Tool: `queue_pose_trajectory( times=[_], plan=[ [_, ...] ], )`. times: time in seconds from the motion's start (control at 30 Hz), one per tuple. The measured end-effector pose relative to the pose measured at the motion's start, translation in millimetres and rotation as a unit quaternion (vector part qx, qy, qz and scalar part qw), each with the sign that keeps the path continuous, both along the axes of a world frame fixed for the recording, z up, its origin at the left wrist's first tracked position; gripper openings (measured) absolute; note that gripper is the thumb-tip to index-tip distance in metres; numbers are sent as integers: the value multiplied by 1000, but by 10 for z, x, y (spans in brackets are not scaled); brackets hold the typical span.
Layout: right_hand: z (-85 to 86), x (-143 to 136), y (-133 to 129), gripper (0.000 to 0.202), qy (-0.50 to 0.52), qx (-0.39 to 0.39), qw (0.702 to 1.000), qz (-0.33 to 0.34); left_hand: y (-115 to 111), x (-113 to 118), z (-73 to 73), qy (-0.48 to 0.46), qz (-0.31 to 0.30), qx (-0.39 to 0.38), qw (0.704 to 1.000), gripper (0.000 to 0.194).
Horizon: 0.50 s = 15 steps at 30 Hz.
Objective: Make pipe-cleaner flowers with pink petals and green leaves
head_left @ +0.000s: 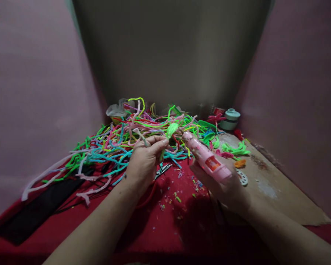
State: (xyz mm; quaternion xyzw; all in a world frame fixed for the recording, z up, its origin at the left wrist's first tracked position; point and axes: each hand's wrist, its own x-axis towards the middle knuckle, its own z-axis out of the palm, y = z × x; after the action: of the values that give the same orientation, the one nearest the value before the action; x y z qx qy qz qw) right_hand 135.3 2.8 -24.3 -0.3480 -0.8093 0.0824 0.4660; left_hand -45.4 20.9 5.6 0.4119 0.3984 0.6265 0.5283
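Between the thumb and fingers of my left hand is a fuzzy green leaf-shaped piece, its wide part pointing up. A pale stem with a light tip sticks out behind the same hand. My right hand is wrapped round a pink glue gun, whose nozzle end is close to the right side of the green piece. Whether the nozzle touches it I cannot tell. Scissors lie on the red cloth under my left hand, partly hidden by it.
Many coloured pipe cleaners are heaped across the back. At the right, a brown board bears green pieces, an orange piece and a white holed disc. A pale teal pot stands behind. A black strip lies front left.
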Motion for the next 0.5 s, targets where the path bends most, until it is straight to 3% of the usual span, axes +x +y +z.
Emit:
queue_pose_trajectory(
  times=[0.2,0.37,0.5],
  plan=[
    [138,476,-57,35,6,-80,984,-156,25,-8,9,-10,7,-26,1000,19],
    [-54,1078,-281,34,-59,-144,946,-284,9,-7,7,-14,-5,-19,1000,17],
    [-247,1421,-420,28,-147,-192,905,-349,10,7,-5,-10,-10,-14,1000,17]
  ],
)
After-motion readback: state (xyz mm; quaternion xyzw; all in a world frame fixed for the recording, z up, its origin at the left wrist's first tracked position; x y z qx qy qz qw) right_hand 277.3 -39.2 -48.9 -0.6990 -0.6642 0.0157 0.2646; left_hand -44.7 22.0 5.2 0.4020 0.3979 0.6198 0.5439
